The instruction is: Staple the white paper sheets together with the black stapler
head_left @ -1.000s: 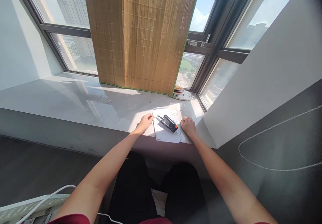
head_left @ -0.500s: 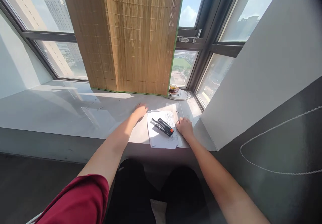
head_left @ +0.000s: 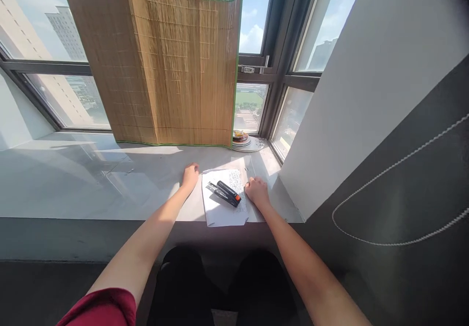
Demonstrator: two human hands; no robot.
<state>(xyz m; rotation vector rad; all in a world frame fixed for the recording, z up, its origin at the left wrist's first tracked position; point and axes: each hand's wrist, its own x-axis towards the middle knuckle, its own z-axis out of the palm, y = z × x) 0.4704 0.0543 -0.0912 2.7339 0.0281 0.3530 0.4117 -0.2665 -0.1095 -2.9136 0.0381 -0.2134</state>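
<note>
A stack of white paper (head_left: 220,214) with handwriting along its right side lies on the sill, its near end reaching past the front edge. Across it rests a black stapler (head_left: 227,193) with an orange part at one end and a silvery strip at the other. My left hand (head_left: 190,175), fingers curled in, rests on the sill just left of the paper and holds nothing that I can see. Close to the paper's right edge, my right hand (head_left: 257,190) lies with its fingers curled under, and nothing shows in it.
A bamboo blind (head_left: 176,72) with green edging stands against the window behind the sill (head_left: 73,179). Stacked plates (head_left: 246,142) sit in the far right corner. A sloping white wall (head_left: 330,101) bounds the right side, where a beaded cord (head_left: 366,240) hangs.
The view has shifted, so the sill sits lower and further left. My left hand has drawn slightly back from the paper, its fingers more curled. The paper and stapler stay put.
</note>
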